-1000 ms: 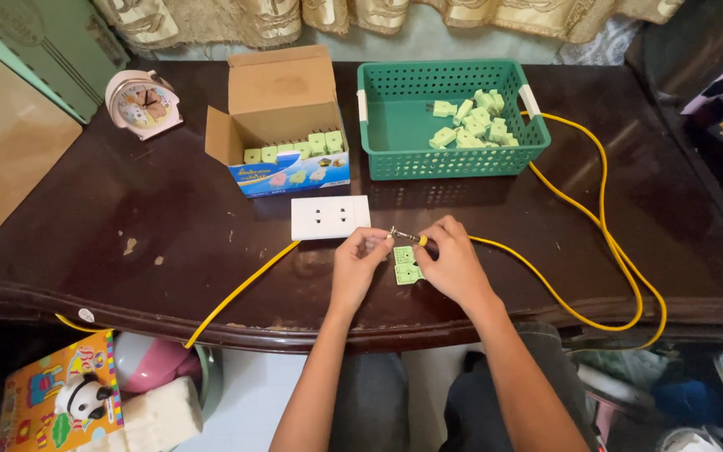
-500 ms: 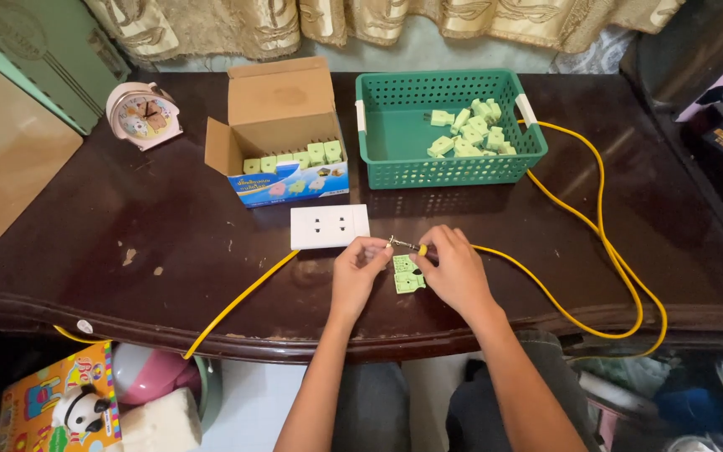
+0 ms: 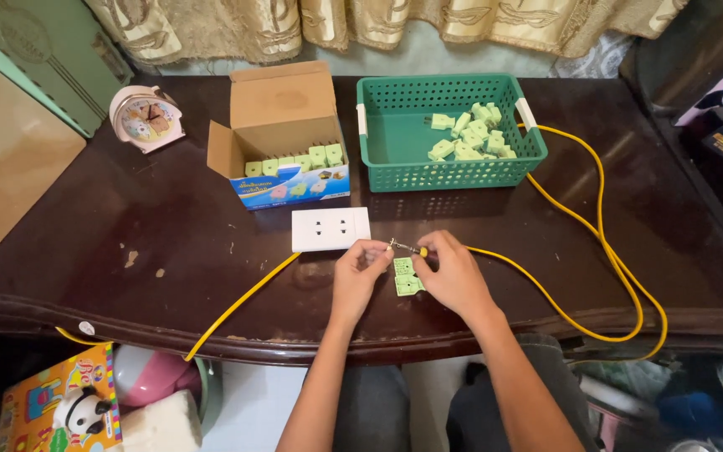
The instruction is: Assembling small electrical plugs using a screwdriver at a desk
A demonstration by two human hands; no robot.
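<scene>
Yellow cable (image 3: 546, 289), one length, runs out from under our right hand (image 3: 453, 276) to that hand's right, loops wide near the table (image 3: 85, 251) edge and climbs back toward the green basket (image 3: 395, 138); a second stretch leaves below our left hand (image 3: 360, 272) and drops over the front edge. Our right hand is closed around the cable's end, where a small metal tip (image 3: 399, 246) shows between the two hands. Our left hand pinches narrowly at that same tip with finger and thumb. Pale green plug pieces (image 3: 406, 276), two, lie on the table just under and between both hands. White socket plate (image 3: 331, 228) sits just beyond our left hand, apart from it. Cardboard box (image 3: 282, 125), open, holding a row of green plugs, stands farther beyond. Basket contains loose green plugs (image 3: 470, 138). Pink clock (image 3: 146, 117) rests far to the left.
</scene>
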